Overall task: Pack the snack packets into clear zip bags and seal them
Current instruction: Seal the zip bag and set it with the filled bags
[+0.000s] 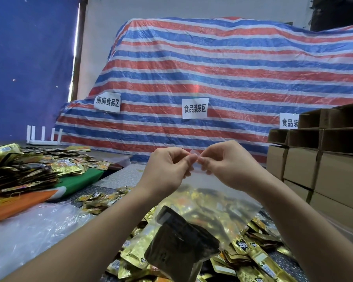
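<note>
A clear zip bag (210, 202) hangs in front of me, with gold and dark snack packets (181, 247) showing inside and behind it. My left hand (167, 167) and my right hand (224, 163) pinch the bag's top edge side by side, fingertips almost touching at its middle. Under the bag lies a heap of loose gold snack packets (253, 253).
A large pile of gold and dark packets (22, 167) lies on green and orange cloth at the left. A smaller scatter of packets (102, 198) sits mid-table. Stacked cardboard boxes (322, 159) stand at the right. A striped tarp (212, 78) with paper labels rises behind.
</note>
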`<state>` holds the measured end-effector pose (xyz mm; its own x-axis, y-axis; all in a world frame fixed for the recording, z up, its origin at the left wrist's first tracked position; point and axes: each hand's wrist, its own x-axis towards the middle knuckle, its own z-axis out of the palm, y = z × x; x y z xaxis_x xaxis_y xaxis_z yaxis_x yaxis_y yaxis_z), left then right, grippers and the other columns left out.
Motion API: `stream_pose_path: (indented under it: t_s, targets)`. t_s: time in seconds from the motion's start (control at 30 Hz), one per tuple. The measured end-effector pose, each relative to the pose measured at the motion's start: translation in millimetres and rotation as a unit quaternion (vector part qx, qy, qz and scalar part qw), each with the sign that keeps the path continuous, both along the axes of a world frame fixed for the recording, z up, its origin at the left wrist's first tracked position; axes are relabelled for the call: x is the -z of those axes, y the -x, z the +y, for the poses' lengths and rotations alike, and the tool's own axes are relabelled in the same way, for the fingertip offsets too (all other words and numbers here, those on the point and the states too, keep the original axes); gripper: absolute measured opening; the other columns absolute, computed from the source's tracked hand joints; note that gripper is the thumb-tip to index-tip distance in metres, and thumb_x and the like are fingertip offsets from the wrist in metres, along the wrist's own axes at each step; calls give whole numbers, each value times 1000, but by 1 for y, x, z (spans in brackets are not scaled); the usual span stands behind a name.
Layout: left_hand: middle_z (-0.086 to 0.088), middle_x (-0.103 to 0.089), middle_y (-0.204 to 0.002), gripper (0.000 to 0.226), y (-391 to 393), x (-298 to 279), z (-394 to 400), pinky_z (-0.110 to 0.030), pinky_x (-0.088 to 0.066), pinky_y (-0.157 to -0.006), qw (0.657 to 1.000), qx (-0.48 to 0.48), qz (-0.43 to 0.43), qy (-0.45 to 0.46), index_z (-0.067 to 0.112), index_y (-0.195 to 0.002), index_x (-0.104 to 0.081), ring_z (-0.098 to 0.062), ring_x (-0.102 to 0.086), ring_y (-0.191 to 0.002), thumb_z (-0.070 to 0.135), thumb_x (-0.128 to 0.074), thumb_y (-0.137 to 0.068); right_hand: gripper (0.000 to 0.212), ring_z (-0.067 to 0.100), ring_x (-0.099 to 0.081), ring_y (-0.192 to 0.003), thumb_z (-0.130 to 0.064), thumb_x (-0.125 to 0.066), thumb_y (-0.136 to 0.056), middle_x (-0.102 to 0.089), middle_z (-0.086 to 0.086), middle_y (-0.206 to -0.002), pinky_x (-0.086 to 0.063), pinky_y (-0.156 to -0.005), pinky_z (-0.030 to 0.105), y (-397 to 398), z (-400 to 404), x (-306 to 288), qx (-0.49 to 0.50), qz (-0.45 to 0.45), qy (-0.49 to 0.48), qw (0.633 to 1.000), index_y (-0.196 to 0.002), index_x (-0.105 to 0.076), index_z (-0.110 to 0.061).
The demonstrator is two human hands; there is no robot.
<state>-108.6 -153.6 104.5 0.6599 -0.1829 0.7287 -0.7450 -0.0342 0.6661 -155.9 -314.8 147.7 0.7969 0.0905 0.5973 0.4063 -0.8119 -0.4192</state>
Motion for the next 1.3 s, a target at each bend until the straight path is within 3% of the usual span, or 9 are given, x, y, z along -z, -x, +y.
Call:
stream_pose_path:
  t_s: [0.2, 0.33, 0.57, 0.67, 0.87, 0.97, 1.03, 1.13, 1.3]
  targets:
    - [-8, -73, -74, 19, 4, -1, 1, -20, -51, -58, 998, 45, 45, 23, 15, -81, -76, -10, -63, -61, 19, -64, -94, 17, 1, -68, -66, -30, -67, -95, -73, -13, -72, -44, -58, 15, -1, -1, 1, -7, 14, -20, 1000, -81, -76, -26]
    - [-2, -73, -71, 20, 7, -1, -1, -19, -50, -56, 998, 35, 43, 27, 17, -77, -75, -7, -62, -59, 21, -65, -94, 18, 9, -68, -68, -35, -70, -92, -73, -5, -70, -50, -59, 24, -2, 2, 0, -4, 16, -28, 999, -77, -74, -25]
    - [-1, -72, -72, 14, 6, 0, -1, -19, -52, -57, 999, 13, 37, 13, 13, -82, -74, -10, -67, -60, 18, -66, -93, 16, 11, -66, -69, -33, -69, -93, -71, -4, -72, -50, -59, 24, -3, 4, 7, 5, 11, -17, 1000, -79, -71, -27]
    - [-3, -73, -74, 13, 6, 1, 1, -19, -54, -59, 999, 15, 42, -7, 13, -84, -73, -12, -70, -64, 13, -64, -94, 14, 9, -65, -68, -31, -68, -94, -70, -5, -73, -48, -58, 22, -3, 3, 9, 12, 8, -6, 1000, -82, -72, -26]
    - [1, -70, -67, 20, 8, 5, -9, -26, -57, -62, 996, -85, 18, 3, 19, -77, -70, -7, -67, -62, 15, -62, -95, 17, -8, -57, -61, -32, -67, -94, -65, -8, -67, -40, -49, 9, -3, 7, 13, 32, -19, 18, 999, -78, -70, -27]
    - [5, -68, -67, 20, 7, 6, -12, -36, -57, -66, 992, -122, -5, 10, 21, -75, -69, -12, -66, -67, 18, -64, -94, 18, 1, -58, -61, -33, -66, -95, -65, -8, -69, -39, -48, 13, -2, 7, 13, 47, -8, 20, 999, -79, -71, -27]
    - [6, -66, -67, 20, 7, 6, -12, -37, -56, -64, 990, -138, -24, 16, 21, -76, -69, -12, -65, -67, 18, -64, -94, 18, 6, -62, -66, -32, -65, -96, -67, -7, -71, -45, -54, 19, -1, 7, 13, 48, 1, 11, 999, -80, -70, -27]
    - [7, -63, -62, 22, 4, 3, -8, -28, -49, -54, 988, -151, -30, 27, 22, -73, -67, -8, -59, -58, 19, -64, -94, 18, 15, -66, -75, -31, -64, -97, -70, -3, -77, -56, -70, 35, 1, 4, 17, 53, 13, -11, 998, -83, -71, -22]
    - [8, -64, -63, 22, -3, -3, 10, -15, -42, -51, 985, -169, -27, 27, 23, -74, -68, -5, -57, -57, 19, -64, -95, 18, 21, -65, -81, -29, -62, -97, -69, 1, -80, -54, -77, 39, 7, -15, 36, 68, 56, -37, 995, -83, -68, -21]
